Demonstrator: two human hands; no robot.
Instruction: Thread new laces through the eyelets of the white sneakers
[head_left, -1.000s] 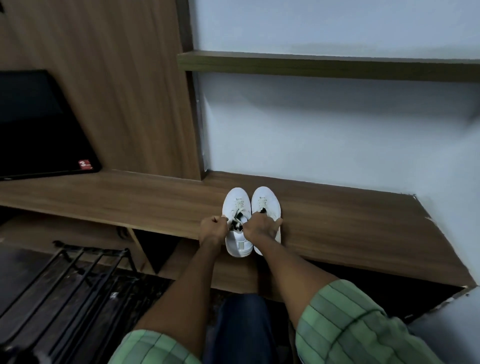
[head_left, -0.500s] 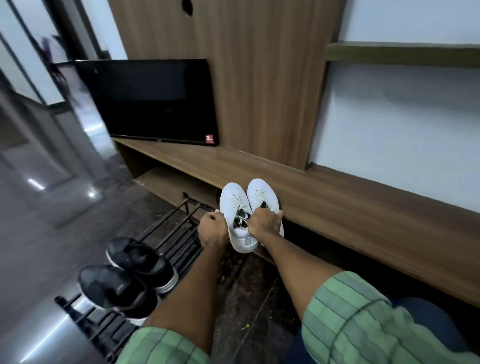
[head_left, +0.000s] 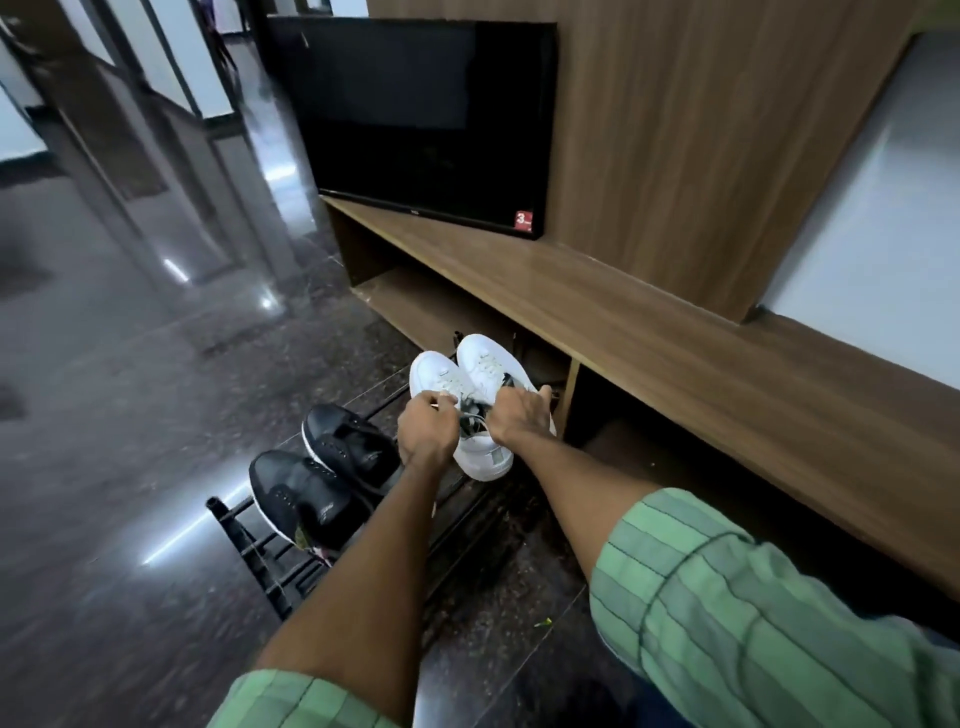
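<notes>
Sneakers, white low-top pair (head_left: 470, 395), held side by side above the dark rack, toes pointing away from me toward the wooden bench. My left hand (head_left: 423, 428) is curled closed at the collar of the left white shoe (head_left: 434, 374), fingers and thumb pinching its edge near the tongue. My right hand (head_left: 519, 413) is likewise curled tight over the collar of the right white shoe (head_left: 491, 358), knuckles up. Pale laces (head_left: 488, 369) run across the eyelets of both shoes; whether every eyelet is filled cannot be told. Black metal bar shoe rack (head_left: 249, 545) stands on the dark polished stone floor (head_left: 104, 415) below my forearms and carries a pair of black lace-up sneakers (head_left: 322, 473) to the left of the white pair. Long brown wood-grain bench unit (head_left: 675, 338) lies to the right, with a flat black television screen (head_left: 415, 119) standing on it against a wooden wall panel (head_left: 701, 130). Green striped shirt sleeves (head_left: 753, 613) cover my upper arms.
</notes>
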